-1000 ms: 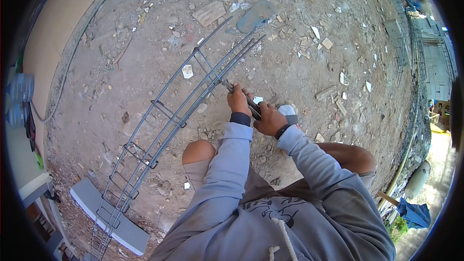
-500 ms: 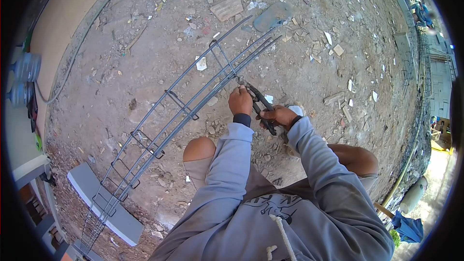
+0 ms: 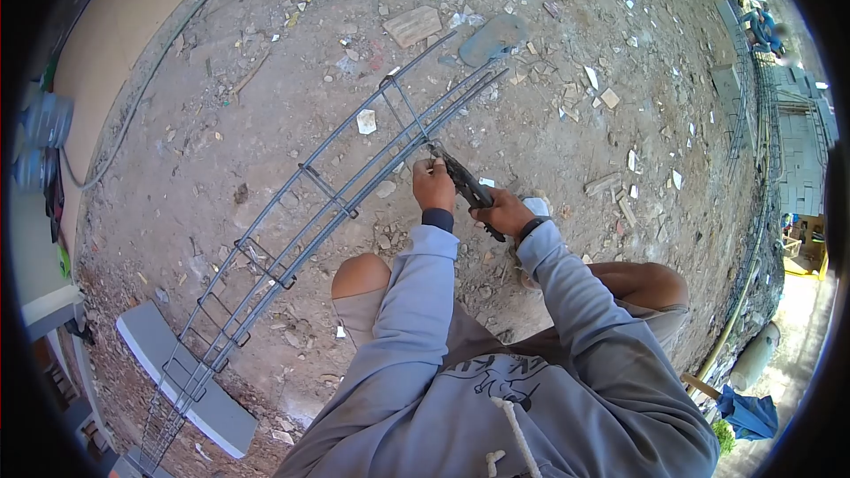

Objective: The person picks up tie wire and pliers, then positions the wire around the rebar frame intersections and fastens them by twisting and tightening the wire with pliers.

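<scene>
Several long, thin grey bars make up the rebar cage (image 3: 341, 204), on dirt ground (image 3: 567, 53) strewn with rubble. It runs from 1 o'clock down to between 7 and 8, lower end over a pale grey slab (image 3: 211, 414) at 8 o'clock. Bars smooth-looking, dull blue-grey; darker rectangular ties cross them at intervals, corners jutting past the bars. Upper bar ends bare, uneven in reach.

Pliers (image 3: 464, 182) dark, long-handled, slanting from near the cage toward 5 o'clock; whether the jaws are closed, cannot tell. Right hand (image 3: 506, 213): grip wrapped round the handles. Left hand (image 3: 433, 188): grip pressed together beside the tool's head, just below the bars; what it pinches is too small to tell. White fragment (image 3: 366, 121) lies between bars, toward 11 o'clock
</scene>
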Tool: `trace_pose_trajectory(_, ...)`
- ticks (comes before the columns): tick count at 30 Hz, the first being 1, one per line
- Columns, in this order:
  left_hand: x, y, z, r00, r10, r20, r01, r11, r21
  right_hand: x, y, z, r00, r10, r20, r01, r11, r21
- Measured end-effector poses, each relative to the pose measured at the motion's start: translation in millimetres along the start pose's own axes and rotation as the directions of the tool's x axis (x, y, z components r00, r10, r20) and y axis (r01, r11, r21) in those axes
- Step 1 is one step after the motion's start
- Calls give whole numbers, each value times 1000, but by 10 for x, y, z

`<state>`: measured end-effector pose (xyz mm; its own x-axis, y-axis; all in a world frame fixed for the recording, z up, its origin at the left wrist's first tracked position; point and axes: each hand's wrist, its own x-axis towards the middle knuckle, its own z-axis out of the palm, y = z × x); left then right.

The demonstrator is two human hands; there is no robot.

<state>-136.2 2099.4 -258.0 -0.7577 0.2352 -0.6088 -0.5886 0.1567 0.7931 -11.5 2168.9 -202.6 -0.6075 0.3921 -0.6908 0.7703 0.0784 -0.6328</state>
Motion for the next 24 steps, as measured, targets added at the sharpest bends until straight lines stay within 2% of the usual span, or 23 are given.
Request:
trace_pose_trajectory(3, 39, 0, -55, 985, -90, 148, 98, 994, -47, 18, -79, -23, 997, -58, -49, 51, 989, -142)
trace_pose_trajectory(5, 82, -12, -57, 984, -93, 154, 99, 994, -34, 56, -41, -68, 992, -118, -50, 103, 968, -230)
trace_pose_trajectory(8, 109, -49, -83, 981, -100, 167, 102, 995, -2, 68, -105, -200, 997, -22, 68, 29, 994, -101)
trace_pose_trajectory(11, 76, 3, -91, 977, -125, 171, 130, 991, -21, 83, -96, -254, 977, 51, 207, -101, 966, 237)
trace_pose_trajectory(14, 135, -88, -81, 978, -120, 171, 126, 992, -23, 87, -95, -244, 974, 44, 222, -87, 979, 186)
trace_pose_trajectory(17, 124, -69, -70, 976, -121, 183, 127, 992, -19, 121, -29, -206, 993, -62, 102, 65, 997, -31)
trace_pose_trajectory(20, 48, 50, -53, 970, -139, 197, 152, 987, -52, 63, -71, -230, 988, -147, 43, 152, 976, -156)
trace_pose_trajectory(24, 57, 69, -43, 967, -127, 219, 142, 988, -56, -22, -249, -302, 988, -150, 42, 155, 968, -198)
